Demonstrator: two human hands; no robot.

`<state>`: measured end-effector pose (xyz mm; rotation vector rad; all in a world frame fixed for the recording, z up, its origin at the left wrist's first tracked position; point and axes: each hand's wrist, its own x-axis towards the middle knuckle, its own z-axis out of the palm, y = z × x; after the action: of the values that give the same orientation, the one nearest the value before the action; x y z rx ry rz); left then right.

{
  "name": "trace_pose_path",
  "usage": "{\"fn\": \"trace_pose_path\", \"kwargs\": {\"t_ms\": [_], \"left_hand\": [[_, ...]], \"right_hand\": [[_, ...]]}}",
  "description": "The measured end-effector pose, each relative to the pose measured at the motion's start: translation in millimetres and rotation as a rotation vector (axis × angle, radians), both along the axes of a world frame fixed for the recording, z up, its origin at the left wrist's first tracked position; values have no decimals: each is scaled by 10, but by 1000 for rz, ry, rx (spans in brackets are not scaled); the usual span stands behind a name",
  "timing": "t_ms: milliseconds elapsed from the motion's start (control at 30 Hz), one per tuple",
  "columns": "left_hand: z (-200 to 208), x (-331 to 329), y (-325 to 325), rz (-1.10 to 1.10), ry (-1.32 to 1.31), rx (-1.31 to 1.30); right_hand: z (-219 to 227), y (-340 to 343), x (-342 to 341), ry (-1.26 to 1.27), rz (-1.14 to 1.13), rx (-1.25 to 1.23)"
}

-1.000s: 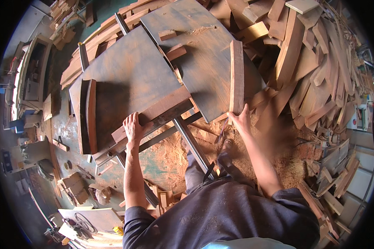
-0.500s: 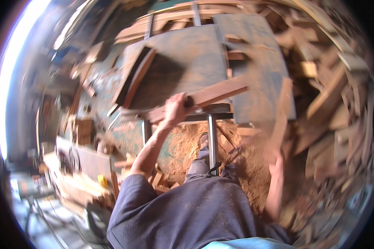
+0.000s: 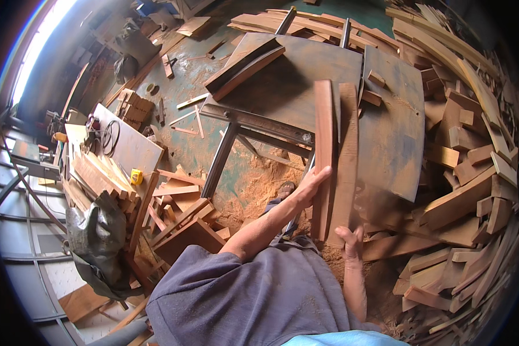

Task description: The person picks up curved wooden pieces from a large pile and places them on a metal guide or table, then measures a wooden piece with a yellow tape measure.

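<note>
Head — hands [image 3: 316, 184] hold two boards [image 3: 324, 132] — box [image 3: 135, 108] marks unreadable

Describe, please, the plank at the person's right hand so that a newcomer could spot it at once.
Start at the big grey worktable top. In front of it, the left hand holds a redder plank; directly right is the wanted plank, its lower end in the right hand. Its paler brown face sets it apart from that redder one.

Green floor [image 3: 180, 151] under scattered sawdust [image 3: 249, 189]
</note>
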<state>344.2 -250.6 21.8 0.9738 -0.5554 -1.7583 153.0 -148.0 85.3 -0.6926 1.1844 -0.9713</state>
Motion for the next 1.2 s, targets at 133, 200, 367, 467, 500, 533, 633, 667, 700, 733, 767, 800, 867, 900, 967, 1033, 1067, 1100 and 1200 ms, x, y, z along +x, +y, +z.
{"fn": "trace_pose_path", "kwargs": {"t_ms": [133, 200, 367, 467, 500, 533, 633, 667, 700, 733, 767, 800, 867, 900, 967, 1033, 1067, 1100, 1200], "left_hand": [[-38, 365, 44, -16, 255, -1], [-100, 551, 16, -16, 294, 17], [-229, 1076, -343, -2, 319, 85], [-319, 1386, -641, 2, 300, 103], [-354, 1508, -783, 8, 299, 108], [-387, 1651, -904, 3, 237, 98], [-243, 2084, -1397, 22, 80, 68], [-165, 2277, -1560, -12, 6, 96], [-97, 2469, -1717, -50, -69, 123], [-139, 2669, -1896, -43, -227, 134], [-188, 2853, -2087, -35, -383, 142], [-70, 2983, -2277, -44, -500, 125], [31, 3360, -2707, -87, -727, 40], [15, 3618, -2933, -117, -842, -22], [305, 3993, -3317, -163, -931, -242], [400, 4509, -3764, -115, -1319, -156], [498, 4687, -3970, -92, -1473, -182], [611, 4785, -4107, -68, -1623, -207], [920, 4727, -4436, -97, -1920, -25]], "right_hand": [[134, -159, 246, 83, 218, -75], [171, -279, 369, 112, 309, -116], [321, -750, 940, 151, 387, -126], [57, -997, 1225, 159, 414, -109], [-19, -1080, 1346, 149, 392, -71], [-75, -1147, 1496, 140, 366, -33], [-583, -1111, 1672, 727, 344, -155], [-521, -1111, 1740, 691, 325, -178], [-427, -1099, 1809, 654, 303, -200], [-445, -1037, 1828, 707, 273, -239], [-515, -961, 1792, 840, 281, -301], [-571, -854, 1735, 873, 247, -225], [-740, -572, 1586, 935, 177, -97], [-847, -413, 1488, 960, 147, -46], [-918, -150, 1318, 889, 84, 161], [-1245, 277, 1030, 933, 72, 189], [-1418, 467, 911, 951, 62, 217], [-1606, 690, 778, 971, 54, 249], [-1802, 1084, 508, 1089, 126, 371]]}}
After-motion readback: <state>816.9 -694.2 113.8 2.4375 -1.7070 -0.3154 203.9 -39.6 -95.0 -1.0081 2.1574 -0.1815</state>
